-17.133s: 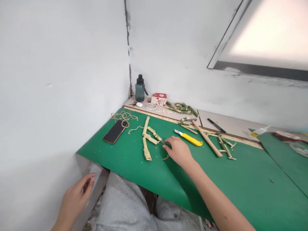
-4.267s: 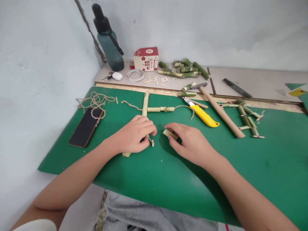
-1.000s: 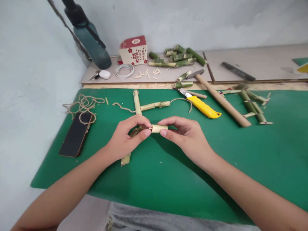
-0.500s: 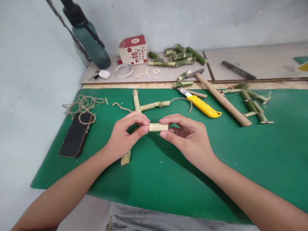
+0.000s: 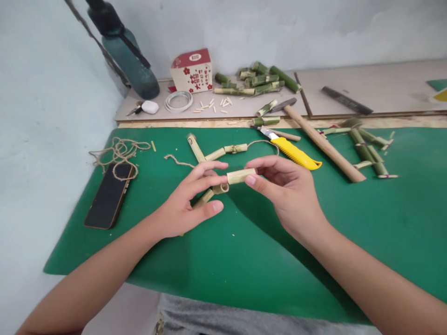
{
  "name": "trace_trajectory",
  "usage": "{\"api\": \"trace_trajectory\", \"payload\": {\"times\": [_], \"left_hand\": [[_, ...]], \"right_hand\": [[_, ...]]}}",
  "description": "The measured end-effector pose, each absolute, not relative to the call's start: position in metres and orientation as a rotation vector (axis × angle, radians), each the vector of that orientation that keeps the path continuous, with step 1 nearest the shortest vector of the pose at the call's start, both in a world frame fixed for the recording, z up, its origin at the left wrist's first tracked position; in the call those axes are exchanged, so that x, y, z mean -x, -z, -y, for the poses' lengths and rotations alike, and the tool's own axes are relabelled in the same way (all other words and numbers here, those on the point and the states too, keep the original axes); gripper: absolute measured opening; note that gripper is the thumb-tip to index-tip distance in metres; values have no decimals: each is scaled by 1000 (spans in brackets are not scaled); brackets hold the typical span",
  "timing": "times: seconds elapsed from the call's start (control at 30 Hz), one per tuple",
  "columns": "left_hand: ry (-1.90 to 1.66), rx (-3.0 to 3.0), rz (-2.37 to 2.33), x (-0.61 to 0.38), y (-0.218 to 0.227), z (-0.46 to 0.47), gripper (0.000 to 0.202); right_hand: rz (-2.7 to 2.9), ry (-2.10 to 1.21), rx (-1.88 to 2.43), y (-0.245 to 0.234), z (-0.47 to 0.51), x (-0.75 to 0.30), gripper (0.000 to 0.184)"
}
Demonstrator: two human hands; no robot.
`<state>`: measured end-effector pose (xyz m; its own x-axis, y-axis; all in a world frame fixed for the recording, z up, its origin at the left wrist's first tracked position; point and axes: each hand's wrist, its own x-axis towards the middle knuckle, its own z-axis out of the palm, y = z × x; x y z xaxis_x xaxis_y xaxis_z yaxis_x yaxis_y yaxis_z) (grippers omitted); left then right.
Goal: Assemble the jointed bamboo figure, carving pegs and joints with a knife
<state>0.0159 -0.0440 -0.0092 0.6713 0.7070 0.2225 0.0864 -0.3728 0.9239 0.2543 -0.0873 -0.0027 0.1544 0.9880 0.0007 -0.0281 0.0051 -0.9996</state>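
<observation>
A short pale bamboo piece (image 5: 239, 176) is pinched at its right end by the thumb and fingers of my right hand (image 5: 291, 190). My left hand (image 5: 186, 200) is open, its thumb spread well away from the fingers. One left fingertip is at the piece's left end; whether it presses there I cannot tell. Under and behind the left hand lies a figure of pale bamboo tubes (image 5: 196, 148), partly hidden, with an open tube end (image 5: 221, 188) showing between thumb and fingers. A strung bamboo arm (image 5: 236, 148) runs right from it, with twine (image 5: 263, 141) coming out.
A phone (image 5: 109, 197) with coiled twine (image 5: 120, 151) lies left on the green mat (image 5: 279, 284). A yellow cutter (image 5: 296, 153), a hammer (image 5: 324, 143) and a green bamboo figure (image 5: 366, 149) are to the right. Cut bamboo (image 5: 265, 81), a box (image 5: 192, 72) and a bottle (image 5: 131, 60) stand behind.
My left hand has released the bamboo piece and opened its fingers. The right hand has lifted the piece slightly up and right. The bamboo figure's upper tube now tilts more to the left.
</observation>
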Motion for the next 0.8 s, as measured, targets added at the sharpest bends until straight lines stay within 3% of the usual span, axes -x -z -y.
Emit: {"api": "trace_trajectory", "payload": {"times": [0.17, 0.3, 0.8], "left_hand": [[-800, -1696, -675, -18, 10, 42, 25], [-888, -1666, -722, -20, 13, 40, 26], [-1072, -1285, -889, -24, 18, 34, 12]], "right_hand": [[1074, -1137, 1259, 5, 88, -249, 41], [994, -1231, 1207, 9, 90, -244, 44], [979, -1432, 1024, 10, 95, -238, 18]]}}
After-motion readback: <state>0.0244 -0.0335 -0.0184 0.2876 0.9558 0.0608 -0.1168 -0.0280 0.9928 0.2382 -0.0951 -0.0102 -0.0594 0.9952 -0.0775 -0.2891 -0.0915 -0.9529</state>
